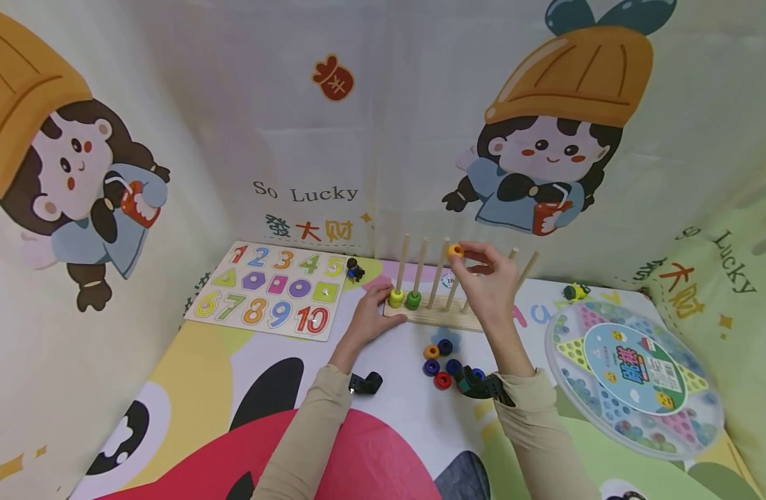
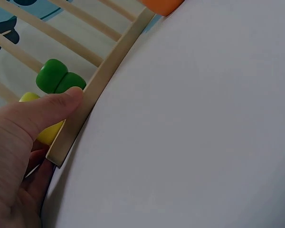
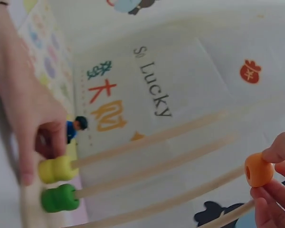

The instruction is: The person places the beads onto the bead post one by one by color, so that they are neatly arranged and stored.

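A wooden peg rack (image 1: 442,318) with several upright rods stands on the table. My left hand (image 1: 368,317) grips its left end, thumb along the front edge and fingers behind it. Yellow beads (image 1: 396,298) are stacked low on the leftmost rod, and green beads (image 1: 413,301) on the second. Between thumb and fingertips, my right hand (image 1: 492,286) pinches an orange bead (image 3: 261,170) up at the tip of the third rod. In the right wrist view the bead's hole faces the rod tip, which overlaps its edge.
Loose blue, orange and red beads (image 1: 442,380) lie in front of the rack, partly under the right wrist strap. A number puzzle board (image 1: 257,325) lies left, with a small figure (image 1: 355,271) beside it. At right are a round game box (image 1: 701,417) and a yellow-black toy (image 1: 576,292).
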A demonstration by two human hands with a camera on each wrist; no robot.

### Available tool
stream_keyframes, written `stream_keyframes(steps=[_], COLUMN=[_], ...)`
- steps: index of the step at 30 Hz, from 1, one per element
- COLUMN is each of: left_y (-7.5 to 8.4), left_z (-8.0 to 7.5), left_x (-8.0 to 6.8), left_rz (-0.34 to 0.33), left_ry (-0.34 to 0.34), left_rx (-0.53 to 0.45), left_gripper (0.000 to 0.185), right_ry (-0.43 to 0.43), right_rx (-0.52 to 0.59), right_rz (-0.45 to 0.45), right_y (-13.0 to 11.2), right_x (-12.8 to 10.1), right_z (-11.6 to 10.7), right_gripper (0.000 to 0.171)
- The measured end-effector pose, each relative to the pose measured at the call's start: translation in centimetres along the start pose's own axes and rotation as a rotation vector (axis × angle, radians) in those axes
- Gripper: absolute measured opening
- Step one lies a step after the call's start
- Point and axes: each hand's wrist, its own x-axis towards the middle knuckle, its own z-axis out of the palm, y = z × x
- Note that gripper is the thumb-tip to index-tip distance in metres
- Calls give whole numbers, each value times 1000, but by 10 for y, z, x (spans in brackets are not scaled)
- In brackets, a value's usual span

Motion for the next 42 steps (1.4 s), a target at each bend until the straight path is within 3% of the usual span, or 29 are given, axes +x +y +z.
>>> stream_keyframes(steps=[7,17,28,36,42], left_y=[-2,-2,-1,-1,-1], left_z=[3,7,1,-1,0], left_x=[-1,1,2,1,1], left_rz=[8,21,22,30,18], left_ry=[-1,-16,-7,6,-6], left_rx=[-14,6,20,8,2], left_gripper=[70,70,72,72,71], right_ry=[-11,-71,-114,-246,-410], right_rx=[-48,-141,-96,-79,-90], right_rz=[-6,34,-5,21,116], right_y=[-8,-11,-11,14,47], right_x=[21,27,18,-5,-29], right_z=[5,3,-10,-17,-20], right_gripper=[18,20,19,20,23])
